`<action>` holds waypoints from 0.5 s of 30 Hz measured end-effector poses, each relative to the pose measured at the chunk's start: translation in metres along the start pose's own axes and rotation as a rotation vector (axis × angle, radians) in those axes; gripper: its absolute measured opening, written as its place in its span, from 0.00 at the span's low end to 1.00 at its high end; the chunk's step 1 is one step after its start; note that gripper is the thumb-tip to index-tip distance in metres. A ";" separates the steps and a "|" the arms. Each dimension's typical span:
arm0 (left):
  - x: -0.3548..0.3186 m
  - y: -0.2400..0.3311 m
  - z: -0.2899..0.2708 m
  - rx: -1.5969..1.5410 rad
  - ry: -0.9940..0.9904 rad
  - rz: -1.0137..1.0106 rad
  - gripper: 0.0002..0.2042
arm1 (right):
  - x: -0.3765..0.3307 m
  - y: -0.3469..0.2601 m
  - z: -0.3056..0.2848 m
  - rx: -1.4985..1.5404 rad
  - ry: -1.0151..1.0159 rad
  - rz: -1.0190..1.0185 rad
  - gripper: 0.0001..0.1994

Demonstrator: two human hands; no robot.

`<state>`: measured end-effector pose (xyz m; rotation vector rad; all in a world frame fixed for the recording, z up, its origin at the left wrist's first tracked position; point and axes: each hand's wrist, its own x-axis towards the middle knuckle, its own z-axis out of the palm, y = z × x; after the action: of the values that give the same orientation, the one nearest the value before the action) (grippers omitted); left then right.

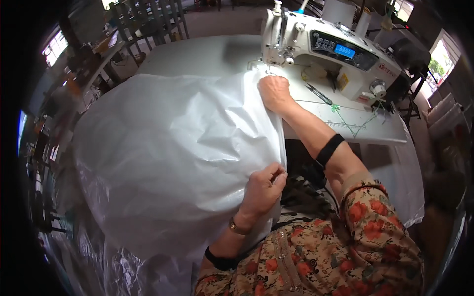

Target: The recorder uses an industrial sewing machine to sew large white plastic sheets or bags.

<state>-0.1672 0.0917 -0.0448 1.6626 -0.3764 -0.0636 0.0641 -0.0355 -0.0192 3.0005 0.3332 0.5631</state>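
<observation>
A large sheet of shiny white plastic-like fabric (173,133) spreads over the sewing table and hangs off its near left side. Its right edge runs up to the needle area of a white sewing machine (301,34). Close to the needle, my right hand (274,92) is curled on the fabric's edge, fingers bent down. Nearer to me, my left hand (264,190) pinches the same edge between thumb and fingers. The machine's lamp lights the spot by the needle, and my right hand partly hides the fabric there.
Thread snips (319,93) lie on the table (380,129) right of my right hand, with green thread (353,129) beside them. A thread cone (363,23) stands behind the machine. Chairs (148,24) are at the far left. Stacked white material (447,118) is at the right.
</observation>
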 end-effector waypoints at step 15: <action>-0.001 0.000 0.002 -0.035 -0.064 -0.056 0.05 | -0.015 0.010 -0.011 0.126 -0.136 -0.045 0.09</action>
<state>-0.1690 0.0905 -0.0455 1.6392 -0.3745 -0.1646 0.0484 -0.0487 -0.0129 3.1220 0.4405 0.3446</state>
